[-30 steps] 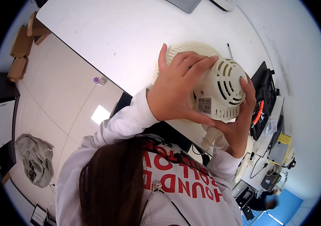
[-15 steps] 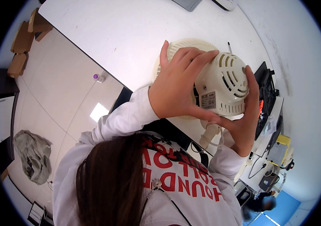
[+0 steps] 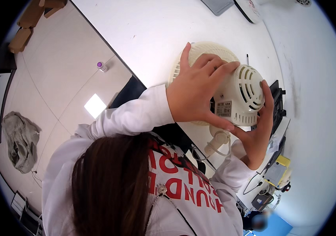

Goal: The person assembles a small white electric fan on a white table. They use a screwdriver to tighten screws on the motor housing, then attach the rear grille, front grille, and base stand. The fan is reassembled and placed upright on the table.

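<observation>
Two hands enclose a cream plastic fan [image 3: 231, 84] lying face-down on the white bench [image 3: 148, 35], close to its near edge. Left hand [image 3: 197, 92]: fingers spread wide over the rear grille and motor housing, thumb pressed against the housing's lower side beside a small label. Right hand [image 3: 256, 129]: grip cupped around the housing from the opposite side, fingertips curled over the vented dome. The fan's stub stand [image 3: 217, 141] and its cord overhang the bench edge toward the person. Open bench surface extends beyond the fan to the far side; a black device [image 3: 277, 104] stands just beside the right hand, limiting room there. Tiled floor [image 3: 57, 74] lies left of the bench edge, with a small purple-capped bottle [image 3: 102, 66] and a grey cloth heap [image 3: 20, 139]. The fan's front face is hidden against the bench; the left palm covers much of the grille; objects at the lower right are blurred.
</observation>
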Demonstrator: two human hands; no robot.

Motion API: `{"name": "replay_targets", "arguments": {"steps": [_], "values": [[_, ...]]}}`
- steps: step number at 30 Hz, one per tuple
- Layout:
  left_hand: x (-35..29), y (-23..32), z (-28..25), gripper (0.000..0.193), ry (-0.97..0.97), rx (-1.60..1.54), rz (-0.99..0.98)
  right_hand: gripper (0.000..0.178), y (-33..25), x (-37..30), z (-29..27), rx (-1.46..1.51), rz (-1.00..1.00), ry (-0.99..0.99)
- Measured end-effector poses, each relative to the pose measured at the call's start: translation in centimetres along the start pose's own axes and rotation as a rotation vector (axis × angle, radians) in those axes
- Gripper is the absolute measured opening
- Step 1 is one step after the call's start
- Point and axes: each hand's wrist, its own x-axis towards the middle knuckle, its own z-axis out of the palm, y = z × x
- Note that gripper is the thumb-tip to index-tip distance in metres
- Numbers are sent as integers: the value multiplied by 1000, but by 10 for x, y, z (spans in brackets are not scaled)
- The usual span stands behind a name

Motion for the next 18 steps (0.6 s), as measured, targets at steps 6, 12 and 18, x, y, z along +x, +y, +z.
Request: {"name": "replay_targets", "arguments": {"steps": [6, 12, 18], "values": [[-6, 2, 2, 118, 23, -7, 13, 114, 4, -8, 6, 67, 21, 28], [-7, 1, 3, 118, 17, -5, 30, 119, 5, -13, 8, 26, -4, 33], [-5, 0, 1, 119, -4, -31, 37, 113, 10, -14, 11, 55, -30, 88]]}}
